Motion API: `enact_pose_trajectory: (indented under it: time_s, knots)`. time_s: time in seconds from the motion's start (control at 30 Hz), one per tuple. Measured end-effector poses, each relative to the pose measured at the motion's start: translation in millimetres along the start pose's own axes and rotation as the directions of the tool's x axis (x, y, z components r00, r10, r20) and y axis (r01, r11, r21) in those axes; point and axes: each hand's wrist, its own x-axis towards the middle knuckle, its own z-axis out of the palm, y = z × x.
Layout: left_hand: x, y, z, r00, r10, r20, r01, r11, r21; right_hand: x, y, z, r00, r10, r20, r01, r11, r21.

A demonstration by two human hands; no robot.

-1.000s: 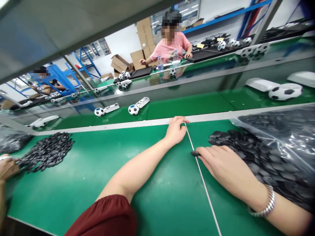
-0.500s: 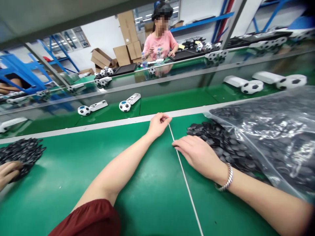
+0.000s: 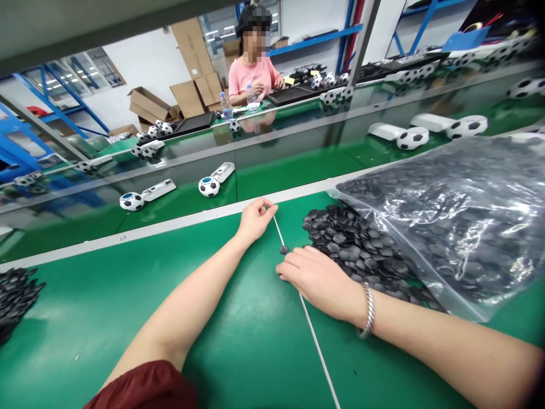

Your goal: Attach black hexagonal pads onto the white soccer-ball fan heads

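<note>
My left hand (image 3: pixel 254 218) pinches the far end of a thin white rod (image 3: pixel 307 322) that lies across the green table (image 3: pixel 128 318). My right hand (image 3: pixel 317 278), with a silver bracelet on the wrist, rests palm down over the rod, its fingers stretched flat. A small black piece (image 3: pixel 284 249) sits on the rod just beyond the fingertips. A heap of black hexagonal pieces (image 3: pixel 353 244) lies right beside that hand.
A clear plastic bag (image 3: pixel 451 210) full of black pieces fills the right side. Football-shaped items (image 3: pixel 209 186) with white handles lie on the conveyor behind. Another black pile (image 3: pixel 15 292) is at the far left. A person in pink (image 3: pixel 251 74) works opposite.
The view has swung right, so the table and hands sit further left. The neighbour's hand at the left edge has gone from view. The black piece now shows clear of my right fingertips.
</note>
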Motion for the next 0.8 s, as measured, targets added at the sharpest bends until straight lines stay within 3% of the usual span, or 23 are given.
enact_pose_trajectory:
  time_s: [0.13,0.47,0.8]
  knots:
    - [0.0,1.2,-1.2,1.000,0.002,0.011,-0.002,1.000,0.019,1.2,-0.2,-1.1,0.998,-0.050,-0.041,0.051,0.999,0.016]
    - [0.0,0.4,-1.4,1.000,-0.005,0.001,0.005,0.999,0.033,1.5,-0.8,-5.4,0.992,-0.047,0.117,0.045,0.999,0.016]
    - [-0.7,-0.1,-2.0,1.000,-0.008,0.006,0.008,1.000,0.026,2.2,-1.0,-1.7,0.991,-0.097,0.087,0.096,0.995,0.014]
